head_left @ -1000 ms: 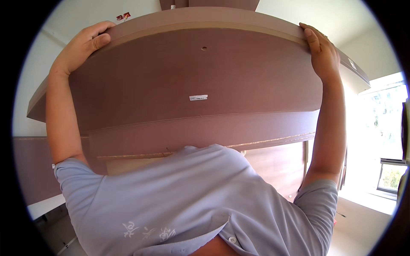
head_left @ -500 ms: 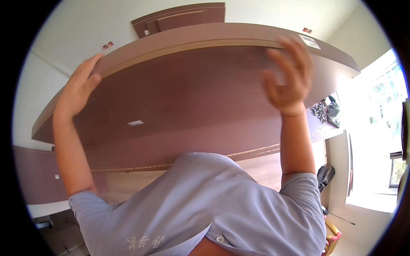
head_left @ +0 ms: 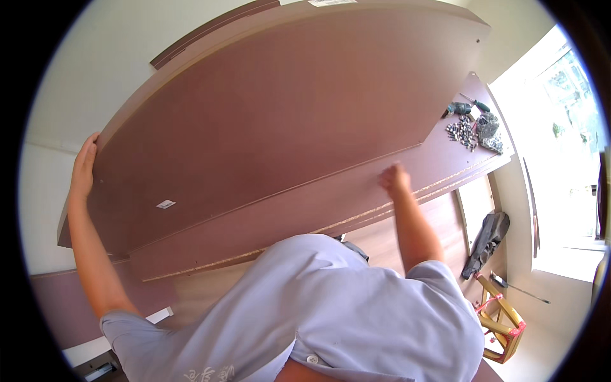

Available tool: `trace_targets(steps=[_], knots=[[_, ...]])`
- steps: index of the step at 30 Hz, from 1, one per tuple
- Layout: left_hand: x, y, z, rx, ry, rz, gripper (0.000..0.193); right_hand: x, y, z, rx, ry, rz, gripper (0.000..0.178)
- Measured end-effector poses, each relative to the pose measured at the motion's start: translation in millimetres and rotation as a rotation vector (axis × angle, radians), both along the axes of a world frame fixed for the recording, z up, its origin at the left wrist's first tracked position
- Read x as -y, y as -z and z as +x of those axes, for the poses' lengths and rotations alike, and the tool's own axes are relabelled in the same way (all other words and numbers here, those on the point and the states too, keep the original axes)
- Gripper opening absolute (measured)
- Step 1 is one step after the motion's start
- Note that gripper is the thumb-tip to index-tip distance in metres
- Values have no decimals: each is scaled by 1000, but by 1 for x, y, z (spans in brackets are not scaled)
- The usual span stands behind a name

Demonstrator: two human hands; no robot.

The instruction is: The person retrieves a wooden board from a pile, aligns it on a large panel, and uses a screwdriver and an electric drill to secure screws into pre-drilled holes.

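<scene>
A large brown board (head_left: 273,121) stands on its long edge in front of me, its broad face toward me and a small white label low on the left. My left hand (head_left: 83,167) grips its left end, fingers along the edge. Beneath it lies a stack of brown panels (head_left: 356,184) with raw chipboard edges. Over the front part of this stack is my right hand (head_left: 396,179), away from the upright board. Motion blurs its fingers, which look partly bent, and no held object shows.
At the stack's right end are a pile of small metal fittings (head_left: 461,132), a clear plastic bag (head_left: 489,134) and a green-handled screwdriver (head_left: 480,106). A black bag (head_left: 487,242) and a yellow wooden stool (head_left: 512,331) stand on the right, near a bright window (head_left: 566,159).
My right hand has dropped from near the board's upper edge to above the stacked panels. My left hand has moved lower along the board's left end. The view has shifted, showing more on the right.
</scene>
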State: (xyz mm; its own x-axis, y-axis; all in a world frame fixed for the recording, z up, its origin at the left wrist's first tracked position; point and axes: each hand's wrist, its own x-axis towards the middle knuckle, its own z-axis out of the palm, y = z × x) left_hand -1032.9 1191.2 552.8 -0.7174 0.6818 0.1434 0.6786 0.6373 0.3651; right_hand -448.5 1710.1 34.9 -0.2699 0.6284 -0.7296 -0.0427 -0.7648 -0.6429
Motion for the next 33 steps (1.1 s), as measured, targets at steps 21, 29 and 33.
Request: trace_targets(steps=[21, 29, 33], knots=[[-100, 81, -228, 202, 278, -163, 81, 359, -45, -288, -294, -82, -454, 105], [-129, 154, -288, 421, 297, -264, 82, 407, -54, -271, -177, -68, -392, 104], [-158, 177, -229, 550, 304, -306, 82, 426, -57, -231, -67, -6, -411, 98]])
